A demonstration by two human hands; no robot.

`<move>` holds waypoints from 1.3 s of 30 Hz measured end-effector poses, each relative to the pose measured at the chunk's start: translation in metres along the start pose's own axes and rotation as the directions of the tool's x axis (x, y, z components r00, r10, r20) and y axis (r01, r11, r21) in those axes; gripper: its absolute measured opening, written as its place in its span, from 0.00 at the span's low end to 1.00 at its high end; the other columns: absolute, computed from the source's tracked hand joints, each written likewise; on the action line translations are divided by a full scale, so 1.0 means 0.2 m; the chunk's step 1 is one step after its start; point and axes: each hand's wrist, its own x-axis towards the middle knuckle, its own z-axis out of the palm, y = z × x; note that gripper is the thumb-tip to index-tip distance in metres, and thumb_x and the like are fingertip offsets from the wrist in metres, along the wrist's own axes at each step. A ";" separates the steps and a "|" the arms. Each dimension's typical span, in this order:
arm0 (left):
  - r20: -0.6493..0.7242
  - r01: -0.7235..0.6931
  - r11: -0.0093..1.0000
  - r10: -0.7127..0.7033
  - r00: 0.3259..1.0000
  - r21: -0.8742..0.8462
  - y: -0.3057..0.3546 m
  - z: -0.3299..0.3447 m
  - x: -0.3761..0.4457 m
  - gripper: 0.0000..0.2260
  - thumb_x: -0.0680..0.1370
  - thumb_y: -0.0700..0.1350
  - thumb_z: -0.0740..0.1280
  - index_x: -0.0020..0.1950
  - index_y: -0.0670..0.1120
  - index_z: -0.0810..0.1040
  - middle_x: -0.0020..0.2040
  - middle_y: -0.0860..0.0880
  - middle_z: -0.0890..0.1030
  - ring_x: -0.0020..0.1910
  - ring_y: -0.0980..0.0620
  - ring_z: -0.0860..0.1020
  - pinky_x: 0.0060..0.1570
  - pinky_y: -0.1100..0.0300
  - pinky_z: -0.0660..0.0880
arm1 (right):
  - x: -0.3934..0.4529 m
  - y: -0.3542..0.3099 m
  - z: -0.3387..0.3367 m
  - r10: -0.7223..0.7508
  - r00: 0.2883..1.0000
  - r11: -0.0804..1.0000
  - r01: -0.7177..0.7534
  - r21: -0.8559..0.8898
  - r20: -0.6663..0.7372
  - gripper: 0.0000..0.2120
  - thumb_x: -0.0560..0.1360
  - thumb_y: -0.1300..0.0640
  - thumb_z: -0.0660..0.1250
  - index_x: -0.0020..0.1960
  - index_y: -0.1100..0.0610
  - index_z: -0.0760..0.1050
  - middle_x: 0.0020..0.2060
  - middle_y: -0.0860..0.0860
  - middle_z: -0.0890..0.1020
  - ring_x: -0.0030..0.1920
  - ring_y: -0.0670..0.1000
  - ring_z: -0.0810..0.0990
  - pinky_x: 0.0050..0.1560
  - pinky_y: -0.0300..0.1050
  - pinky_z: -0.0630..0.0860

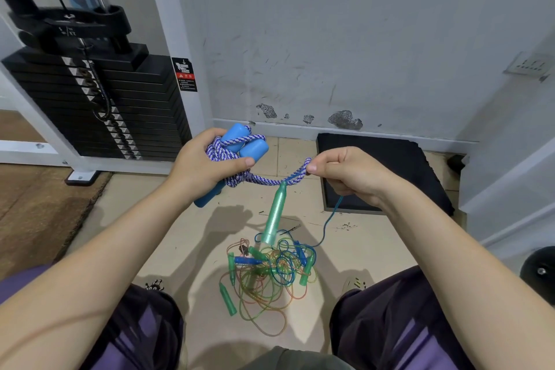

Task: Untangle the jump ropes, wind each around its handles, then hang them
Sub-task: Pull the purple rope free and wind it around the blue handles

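My left hand (207, 165) grips a pair of blue handles (243, 141) with purple-and-white braided rope (223, 155) wound around them. The rope's free end (270, 180) runs right to my right hand (345, 173), which pinches its looped tip. A green handle (274, 216) hangs from that stretch of rope, and a thin blue cord (330, 218) trails from my right hand down to the floor. Below lies a tangled pile of thin green, orange and blue ropes (267, 276) with several green and blue handles.
A black weight stack (99, 99) in a white frame stands at the left by a brown mat (36, 204). A black pad (381, 171) lies against the scuffed wall at right. My knees (405, 324) flank the pile on the tile floor.
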 end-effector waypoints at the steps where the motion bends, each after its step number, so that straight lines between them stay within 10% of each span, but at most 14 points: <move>1: -0.002 0.000 1.000 0.000 1.000 -0.003 0.00 0.00 0.00 0.16 0.67 0.44 0.81 0.48 0.54 0.79 0.35 0.61 0.83 0.28 0.63 0.78 0.25 0.71 0.72 | 0.00 0.01 0.00 -0.016 1.000 1.000 0.016 -0.001 0.000 0.03 0.75 0.62 0.71 0.42 0.59 0.82 0.25 0.50 0.70 0.25 0.48 0.65 0.27 0.38 0.65; 5: -0.012 -0.009 1.000 0.009 1.000 0.007 0.00 -0.01 0.00 0.15 0.67 0.44 0.81 0.47 0.54 0.78 0.34 0.61 0.82 0.27 0.63 0.78 0.23 0.71 0.70 | 0.00 0.02 -0.02 -0.037 0.999 0.997 0.038 -0.071 0.018 0.05 0.75 0.69 0.68 0.42 0.61 0.79 0.32 0.52 0.80 0.33 0.48 0.76 0.38 0.38 0.74; 16: -0.016 -0.025 1.000 0.025 1.000 0.017 0.00 -0.01 0.01 0.15 0.67 0.46 0.81 0.47 0.56 0.78 0.36 0.61 0.83 0.28 0.64 0.78 0.23 0.73 0.70 | 0.01 0.01 -0.01 -0.014 0.995 0.994 0.004 -0.111 -0.097 0.08 0.69 0.52 0.77 0.41 0.56 0.84 0.25 0.48 0.65 0.27 0.48 0.57 0.27 0.39 0.53; 22: -0.043 -0.019 0.999 0.021 0.999 0.033 -0.02 -0.02 0.01 0.15 0.66 0.48 0.81 0.47 0.57 0.79 0.38 0.62 0.82 0.30 0.64 0.78 0.25 0.72 0.70 | -0.01 0.01 0.01 -0.082 0.985 0.993 0.068 -0.097 -0.149 0.05 0.76 0.61 0.70 0.47 0.61 0.84 0.31 0.55 0.78 0.29 0.48 0.72 0.33 0.38 0.70; 33: -0.033 -0.023 1.000 0.023 0.999 0.000 0.00 -0.01 0.01 0.14 0.68 0.45 0.80 0.48 0.53 0.79 0.36 0.60 0.82 0.28 0.63 0.78 0.23 0.70 0.72 | 0.01 0.01 0.00 -0.170 0.943 0.956 0.088 -0.281 -0.285 0.04 0.71 0.55 0.76 0.44 0.55 0.85 0.19 0.39 0.73 0.23 0.40 0.69 0.29 0.29 0.64; 39: 0.003 -0.003 1.000 0.003 1.000 -0.014 -0.01 -0.01 0.01 0.15 0.67 0.45 0.81 0.49 0.55 0.80 0.38 0.63 0.83 0.32 0.65 0.78 0.31 0.72 0.73 | 0.01 0.02 0.01 -0.276 0.909 0.856 0.086 -0.509 -0.312 0.12 0.73 0.50 0.73 0.31 0.51 0.82 0.39 0.50 0.80 0.45 0.44 0.76 0.51 0.44 0.72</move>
